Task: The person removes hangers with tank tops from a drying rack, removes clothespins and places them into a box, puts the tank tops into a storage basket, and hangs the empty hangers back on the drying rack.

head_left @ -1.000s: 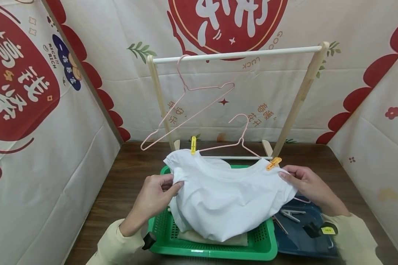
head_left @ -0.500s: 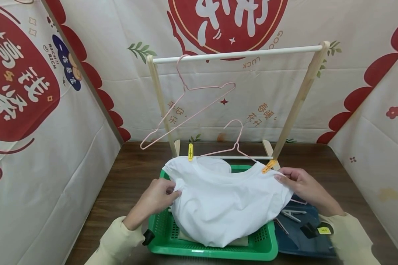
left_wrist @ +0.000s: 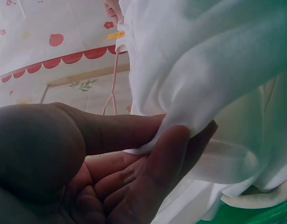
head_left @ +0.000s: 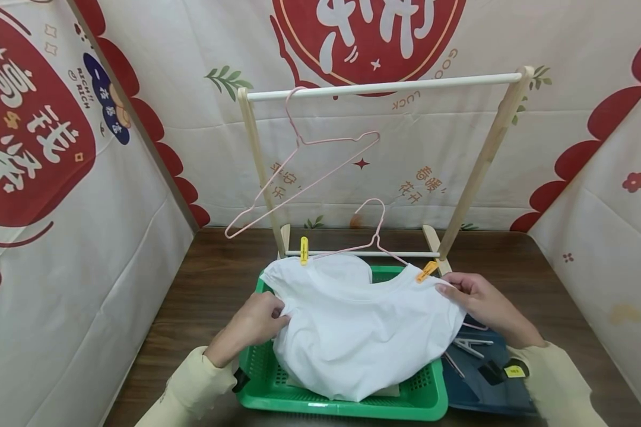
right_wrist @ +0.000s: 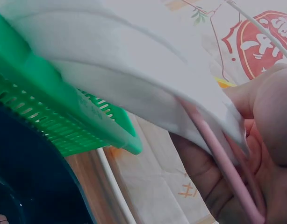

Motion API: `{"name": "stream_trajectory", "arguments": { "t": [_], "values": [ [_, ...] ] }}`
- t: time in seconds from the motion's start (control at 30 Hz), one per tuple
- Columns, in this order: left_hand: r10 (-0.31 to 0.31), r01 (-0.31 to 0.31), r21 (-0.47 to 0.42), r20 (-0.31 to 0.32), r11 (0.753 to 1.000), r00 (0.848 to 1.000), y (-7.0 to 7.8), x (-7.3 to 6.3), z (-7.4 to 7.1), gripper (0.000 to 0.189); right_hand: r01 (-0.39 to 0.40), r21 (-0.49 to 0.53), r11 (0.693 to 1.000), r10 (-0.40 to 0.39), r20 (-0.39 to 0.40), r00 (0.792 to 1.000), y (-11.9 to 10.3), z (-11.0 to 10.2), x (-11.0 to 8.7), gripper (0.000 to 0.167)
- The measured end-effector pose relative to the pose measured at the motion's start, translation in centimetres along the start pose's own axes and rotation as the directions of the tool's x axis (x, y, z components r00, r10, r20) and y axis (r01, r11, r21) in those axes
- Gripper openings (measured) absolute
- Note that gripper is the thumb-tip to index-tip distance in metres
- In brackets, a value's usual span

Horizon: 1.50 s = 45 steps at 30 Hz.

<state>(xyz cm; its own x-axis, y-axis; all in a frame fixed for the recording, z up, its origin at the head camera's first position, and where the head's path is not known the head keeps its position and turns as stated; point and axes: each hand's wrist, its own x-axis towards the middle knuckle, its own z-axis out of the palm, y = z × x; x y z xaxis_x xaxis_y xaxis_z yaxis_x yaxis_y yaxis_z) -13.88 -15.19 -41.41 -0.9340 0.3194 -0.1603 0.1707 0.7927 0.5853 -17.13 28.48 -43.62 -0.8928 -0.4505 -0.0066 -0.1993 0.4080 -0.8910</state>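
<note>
A white T-shirt [head_left: 363, 332] hangs on a pink hanger [head_left: 375, 237], low over the green basket [head_left: 342, 409]. A yellow clothespin [head_left: 304, 251] grips its left shoulder and an orange clothespin [head_left: 427, 271] its right shoulder. My left hand [head_left: 256, 320] pinches the left sleeve between thumb and fingers, which the left wrist view shows close up. The right sleeve is pinched by my right hand [head_left: 483, 302]; in the right wrist view the pink hanger's end [right_wrist: 223, 168] pokes out of the sleeve across my fingers. Most of the hanger's bar is hidden inside the shirt.
Behind the basket stands a wooden rack with a white rail [head_left: 384, 87], and a second pink hanger [head_left: 301, 142] hangs tilted from its left end. A dark blue tray [head_left: 491, 385] with several clothespins [head_left: 470, 345] sits right of the basket. Printed cloth walls surround the table.
Both hands have lowered the shirt and its hanger toward the basket, and the hanger's hook has drifted down and slightly left. Both hands keep hold of the sleeves.
</note>
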Motion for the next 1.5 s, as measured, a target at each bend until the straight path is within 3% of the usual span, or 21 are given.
{"name": "stream_trajectory", "arguments": {
  "t": [0.23,0.5,0.67,0.87,1.03,1.23,1.33,1.5],
  "values": [
    [-0.060,0.060,-0.008,0.009,0.998,0.998,-0.1,0.1,0.0,0.020,0.030,-0.013,0.999,-0.030,-0.015,0.999,0.2,0.3,0.3,0.022],
    [-0.083,0.082,-0.017,-0.016,0.996,0.996,-0.1,0.0,-1.2,0.010,0.054,-0.036,0.998,-0.056,-0.049,0.997,0.3,0.4,0.5,0.018],
    [-0.057,0.051,-0.058,-0.104,0.997,0.993,0.0,0.2,-2.0,0.008,0.057,-0.047,0.997,-0.059,-0.061,0.996,0.3,0.5,0.5,0.019],
    [-0.018,-0.005,-0.108,-0.212,0.994,0.977,0.4,0.5,-2.7,0.013,0.071,-0.049,0.996,-0.074,-0.066,0.995,0.4,0.4,0.5,0.019],
    [0.024,-0.066,-0.128,-0.302,0.990,0.953,0.4,1.2,-3.2,0.020,0.098,-0.049,0.994,-0.102,-0.066,0.993,0.4,0.3,0.6,0.018],
    [0.072,-0.165,-0.208,-0.391,0.964,0.917,0.5,2.1,-3.8,0.024,0.136,-0.059,0.989,-0.140,-0.066,0.988,0.3,0.2,0.7,0.017],
    [0.066,-0.172,-0.243,-0.390,0.955,0.919,0.6,2.5,-4.0,0.027,0.162,-0.057,0.985,-0.166,-0.061,0.984,0.4,0.2,0.7,0.016],
    [0.060,-0.161,-0.265,-0.351,0.951,0.934,0.6,3.3,-4.0,0.036,0.209,-0.056,0.976,-0.212,-0.055,0.976,0.3,0.2,0.7,0.016]
  ]
}}
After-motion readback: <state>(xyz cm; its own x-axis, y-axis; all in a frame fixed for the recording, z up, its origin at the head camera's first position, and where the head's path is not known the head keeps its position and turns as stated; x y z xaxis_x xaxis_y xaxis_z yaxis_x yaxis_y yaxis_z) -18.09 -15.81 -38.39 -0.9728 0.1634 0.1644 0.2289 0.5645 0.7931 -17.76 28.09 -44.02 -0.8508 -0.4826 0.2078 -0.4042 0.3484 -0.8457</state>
